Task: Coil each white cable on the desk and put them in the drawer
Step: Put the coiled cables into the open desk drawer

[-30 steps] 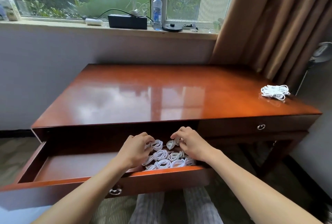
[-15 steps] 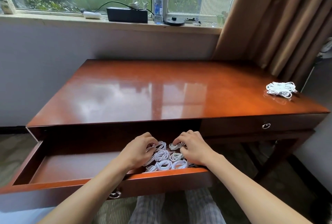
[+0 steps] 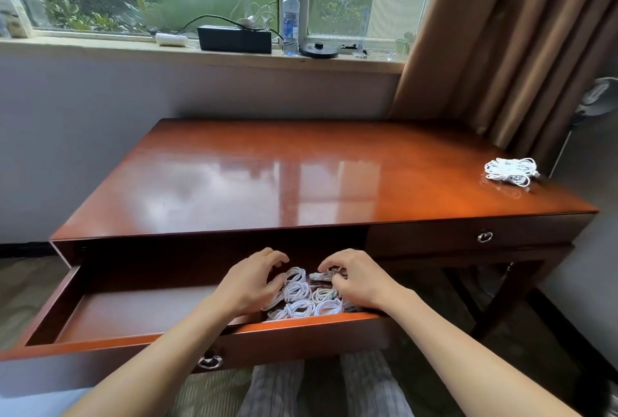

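Your left hand [image 3: 249, 283] and right hand [image 3: 359, 283] stay inside the open wooden drawer [image 3: 133, 339], barely shifted, tidying the rows of coiled white cables [image 3: 301, 299]. The right pinches a small white coil [image 3: 320, 275]; the left's grip cannot be told. One tangled white cable bundle [image 3: 510, 171] still waits on the glossy reddish-brown surface [image 3: 267, 182], beside the tan curtain [image 3: 501, 49]; a clear plastic bottle [image 3: 290, 22] stands on the windowsill.

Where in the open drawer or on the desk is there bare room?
Bare: the drawer floor from its left wall to the left hand, and the desk top left of the loose cable bundle. Crowded: the drawer's right end, where coiled cables lie packed under that hand and the right hand.
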Available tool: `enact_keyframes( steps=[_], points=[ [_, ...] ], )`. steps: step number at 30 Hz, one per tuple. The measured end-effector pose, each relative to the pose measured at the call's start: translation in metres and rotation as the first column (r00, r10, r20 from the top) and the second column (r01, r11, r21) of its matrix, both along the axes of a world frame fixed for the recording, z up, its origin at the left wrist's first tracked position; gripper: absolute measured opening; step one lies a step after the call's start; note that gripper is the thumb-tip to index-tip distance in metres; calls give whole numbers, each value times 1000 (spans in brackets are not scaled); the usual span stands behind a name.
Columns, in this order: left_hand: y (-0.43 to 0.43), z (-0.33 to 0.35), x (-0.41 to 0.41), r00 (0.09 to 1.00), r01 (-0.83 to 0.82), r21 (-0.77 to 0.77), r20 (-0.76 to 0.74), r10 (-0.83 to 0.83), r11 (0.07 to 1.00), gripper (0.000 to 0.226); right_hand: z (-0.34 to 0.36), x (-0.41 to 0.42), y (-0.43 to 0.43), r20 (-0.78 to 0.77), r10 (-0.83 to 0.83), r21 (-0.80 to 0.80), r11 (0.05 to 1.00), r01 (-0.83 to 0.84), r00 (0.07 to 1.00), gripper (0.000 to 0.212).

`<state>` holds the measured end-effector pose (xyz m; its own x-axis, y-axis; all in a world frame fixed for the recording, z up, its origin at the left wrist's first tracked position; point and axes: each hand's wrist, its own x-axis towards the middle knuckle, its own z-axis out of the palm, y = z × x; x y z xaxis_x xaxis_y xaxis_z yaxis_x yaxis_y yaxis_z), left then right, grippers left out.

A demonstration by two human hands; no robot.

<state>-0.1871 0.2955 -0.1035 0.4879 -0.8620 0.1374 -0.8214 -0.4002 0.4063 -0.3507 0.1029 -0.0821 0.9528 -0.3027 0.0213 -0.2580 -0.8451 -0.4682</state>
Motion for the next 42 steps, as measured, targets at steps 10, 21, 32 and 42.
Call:
enact_keyframes(
  steps=[10,21,32,42],
  points=[
    [-34,54,-22,973,156,-26,177,-149,987,36,38,-32,-25,95,-99,-20,995,101,991,40],
    [-139,87,-52,908,298,10,306,-287,955,36,80,-85,-106,136,-260,-131,952,278,956,38],
    [-258,88,-72,852,404,27,353,-387,914,38,80,-123,-199,141,-412,-203,878,434,900,35],
    [-359,77,-88,828,471,-22,356,-434,882,41,66,-140,-283,207,-554,-182,788,588,806,35]
  ],
)
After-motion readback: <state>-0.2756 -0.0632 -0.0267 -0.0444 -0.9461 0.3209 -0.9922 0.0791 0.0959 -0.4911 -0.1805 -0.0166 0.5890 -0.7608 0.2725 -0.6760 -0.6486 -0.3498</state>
